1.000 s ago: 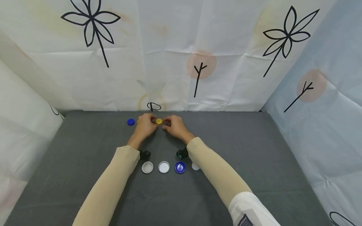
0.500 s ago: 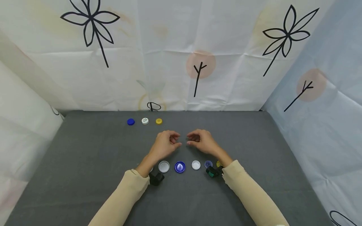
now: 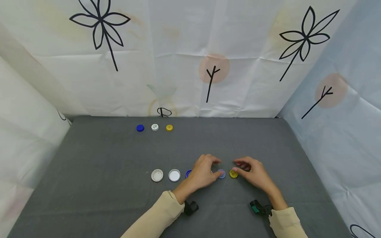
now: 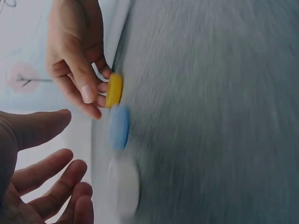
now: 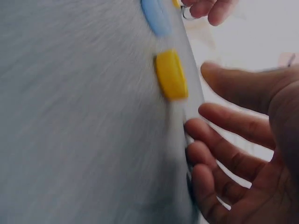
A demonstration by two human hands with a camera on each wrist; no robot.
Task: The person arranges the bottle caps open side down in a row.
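"Grey and seemingly cloth-covered, the surface (image 3: 98,185) beneath you could drag, so your cleanest handling is likely a straight lift, not a slide. What are you holding above it?"

"Nothing yet. Your left hand (image 3: 203,172) is empty, its thumb well apart from loosely bent fingers. Your right hand (image 3: 253,170) is empty too, thumb and fingers parted."

"And how should you grip from there?"

"Come in low, I'd say. Pinch opposite edges between thumb and fingertip, and give each hand its own piece, since your two could easily crowd each other."

"Where do the pieces lie from you?"

"Your yellow cap (image 3: 233,174) sits just beside your right thumb's tip, toward your left hand; the right wrist view shows a gap between them. Your pale blue cap (image 3: 222,174) is next to it, apart, and near your left thumb. From above, that thumb covers part of its edge, but the left wrist view shows it clear."
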